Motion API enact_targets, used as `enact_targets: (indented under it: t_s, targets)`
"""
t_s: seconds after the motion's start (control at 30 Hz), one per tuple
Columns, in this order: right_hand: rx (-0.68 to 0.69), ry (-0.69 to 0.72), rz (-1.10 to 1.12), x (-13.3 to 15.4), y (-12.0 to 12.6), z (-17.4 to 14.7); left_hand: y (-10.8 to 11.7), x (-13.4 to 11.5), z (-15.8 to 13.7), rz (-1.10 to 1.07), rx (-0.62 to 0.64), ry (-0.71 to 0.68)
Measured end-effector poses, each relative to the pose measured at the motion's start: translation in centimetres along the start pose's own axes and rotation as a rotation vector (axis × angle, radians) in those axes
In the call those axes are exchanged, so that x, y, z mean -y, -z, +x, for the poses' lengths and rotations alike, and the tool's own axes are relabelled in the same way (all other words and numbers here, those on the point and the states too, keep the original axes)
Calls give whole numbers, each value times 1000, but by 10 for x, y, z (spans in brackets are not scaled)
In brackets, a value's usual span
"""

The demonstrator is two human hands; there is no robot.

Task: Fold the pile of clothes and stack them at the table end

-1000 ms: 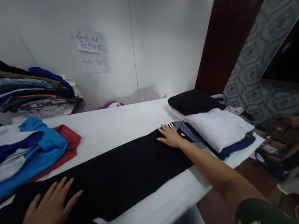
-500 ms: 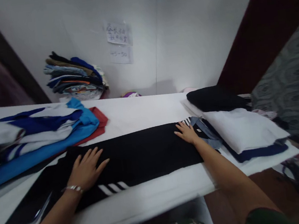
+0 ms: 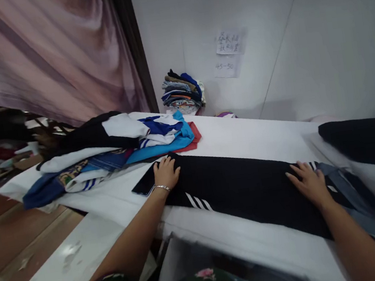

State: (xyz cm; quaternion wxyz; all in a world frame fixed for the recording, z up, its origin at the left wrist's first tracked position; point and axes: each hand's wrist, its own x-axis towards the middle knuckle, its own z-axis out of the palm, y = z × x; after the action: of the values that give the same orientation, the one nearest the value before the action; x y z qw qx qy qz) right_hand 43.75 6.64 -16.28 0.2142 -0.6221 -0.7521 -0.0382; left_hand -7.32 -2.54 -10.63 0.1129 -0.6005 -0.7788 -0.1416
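Observation:
A long black garment with white stripes [image 3: 241, 184] lies flat along the table, folded into a narrow strip. At its left end, my left hand [image 3: 167, 173] rests palm down with the fingers stretched out. Just left of that hand is a dark, flat, glossy rectangle like a phone [image 3: 143, 181], partly covered by the fingers. My right hand [image 3: 311, 185] lies flat on the garment's right end, fingers spread, beside a few white stripes and a small white tag [image 3: 332, 188]. Grey-blue denim [image 3: 344, 186] shows past the right hand.
A loose heap of clothes [image 3: 115, 141] covers the table's left end. Folded clothing, with a black piece [image 3: 367, 144] on top, lies at the right. Against the wall stands a clothes stack [image 3: 181, 93]. A pink curtain [image 3: 85, 48] hangs at left; the white table [image 3: 252, 139] runs between.
My view has swung left, bringing the curtain and whole clothes heap into sight. My left hand has slid left along the black garment to its end; my right hand stays on the right end.

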Motion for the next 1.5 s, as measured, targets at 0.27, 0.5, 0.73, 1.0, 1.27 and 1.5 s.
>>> enact_targets:
  t_s: [0.27,0.5,0.73,1.0,1.27,1.5]
  targets:
    - [303,394,318,81,29,-22,1,1,4,-111,17,46]
    - [472,445,211,96,19,-29,25,30,-13,-304,-189,52]
    - [370,506,341,108,32,-31,29,31,-46,-253,42,-176]
    - [560,637,299,129,35,-39,24,26,-45,-173,179,-224]
    - [559,642,302,126,30,-39,40,32,-15,-181,-11,7]
    - [556,615,348,127,28,-39,28,31,47,65,390,152]
